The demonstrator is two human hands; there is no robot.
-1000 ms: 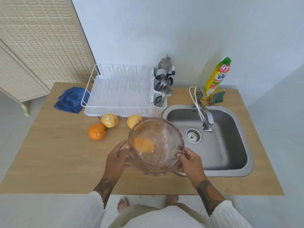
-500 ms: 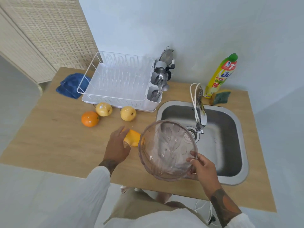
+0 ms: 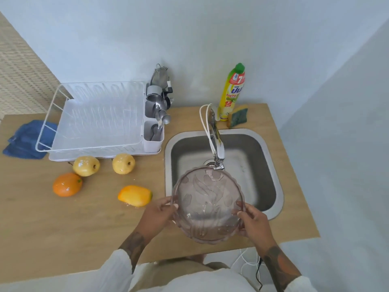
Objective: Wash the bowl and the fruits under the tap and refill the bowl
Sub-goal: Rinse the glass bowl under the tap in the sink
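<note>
Bowl (image 3: 208, 204), left hand (image 3: 156, 217), right hand (image 3: 253, 221) gripping rim

Both hands (image 3: 207, 220) grip bowl (image 3: 207, 204) over sink (image 3: 271, 165), 4 fruits (image 3: 134, 195) on counter (image 3: 52, 224).

You have one view, worn on the head, looking forward and steeply down, close over both hands gripping the bowl (image 3: 207, 204); the sink (image 3: 271, 165) lies just beyond that grip, the wall farther back.
</note>
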